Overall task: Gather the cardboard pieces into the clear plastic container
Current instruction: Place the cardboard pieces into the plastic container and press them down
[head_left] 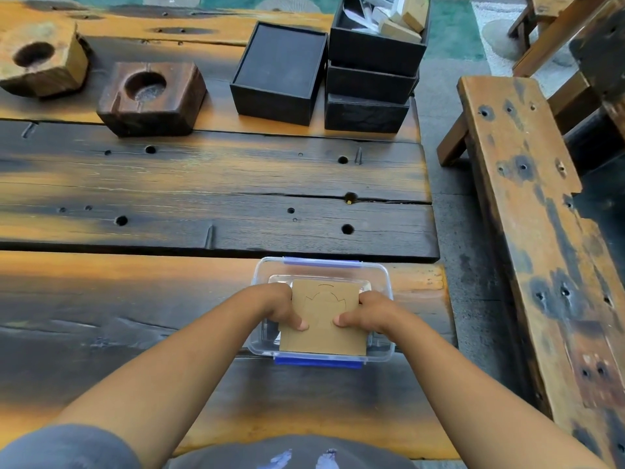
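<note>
No legible text, label, brand, number or sign appears anywhere in the view. The cardboard piece [323, 318] carries only cut outline curves, not lettering. At 6 o'clock, pale marks on the person's grey shirt [304, 456] are too blurred to read.

Place: rustic lounge or tea-room seating area
Counter [203, 184]: scorched, weathered plank slabs with bolt holes
Seating: matching plank bench [527, 204]
Decor: hollowed wooden blocks [152, 96], stacked black boxes [368, 93]
</note>
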Demonstrator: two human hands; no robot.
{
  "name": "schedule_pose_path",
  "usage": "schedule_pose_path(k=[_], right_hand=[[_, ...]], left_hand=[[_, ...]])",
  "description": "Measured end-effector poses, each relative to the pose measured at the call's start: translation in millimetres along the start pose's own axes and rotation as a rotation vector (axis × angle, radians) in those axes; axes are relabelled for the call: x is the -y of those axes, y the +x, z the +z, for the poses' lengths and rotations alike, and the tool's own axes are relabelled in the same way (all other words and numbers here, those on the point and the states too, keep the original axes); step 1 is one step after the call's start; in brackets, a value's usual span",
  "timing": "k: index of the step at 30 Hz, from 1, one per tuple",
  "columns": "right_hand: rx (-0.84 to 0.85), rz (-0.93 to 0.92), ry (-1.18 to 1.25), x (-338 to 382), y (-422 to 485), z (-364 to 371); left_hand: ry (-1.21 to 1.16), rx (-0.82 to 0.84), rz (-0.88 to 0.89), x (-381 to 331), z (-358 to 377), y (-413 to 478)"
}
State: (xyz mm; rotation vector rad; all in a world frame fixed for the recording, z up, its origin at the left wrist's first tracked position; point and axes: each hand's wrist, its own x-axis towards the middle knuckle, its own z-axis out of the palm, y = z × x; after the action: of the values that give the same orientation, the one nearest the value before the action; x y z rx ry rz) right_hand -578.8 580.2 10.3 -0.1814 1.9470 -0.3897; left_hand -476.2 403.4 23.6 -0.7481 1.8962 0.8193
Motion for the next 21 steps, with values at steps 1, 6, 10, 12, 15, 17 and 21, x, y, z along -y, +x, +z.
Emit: schedule_pose_path(k=[1,6,10,12,15,17,21], right_hand=[[0.004,-0.002,-0.008,0,1,0],[0.006,-0.011,-0.049,-2,2,0],[-0.075,-0.013,-0.176,-1,2,6],[-0.118,-0.017,-0.212,-1,2,11],[-0.192,-0.041,-0.168,-5,1,17],[-0.266,-0.068,-0.125,-5,-4,21],[-0.397,-0.160,-0.171,-3,-20,33]], left_hand=[[0.007,0.000,0.000,1,1,0],[0.031,-0.030,0.022,1,10,3],[0.018,-0.106,0.038,4,23,4],[0.014,-0.154,0.027,4,29,1],[-0.048,-0.269,-0.013,2,39,-7],[-0.131,-0.369,-0.037,-2,48,-15],[-0.208,-0.522,-0.009,-9,72,-33]])
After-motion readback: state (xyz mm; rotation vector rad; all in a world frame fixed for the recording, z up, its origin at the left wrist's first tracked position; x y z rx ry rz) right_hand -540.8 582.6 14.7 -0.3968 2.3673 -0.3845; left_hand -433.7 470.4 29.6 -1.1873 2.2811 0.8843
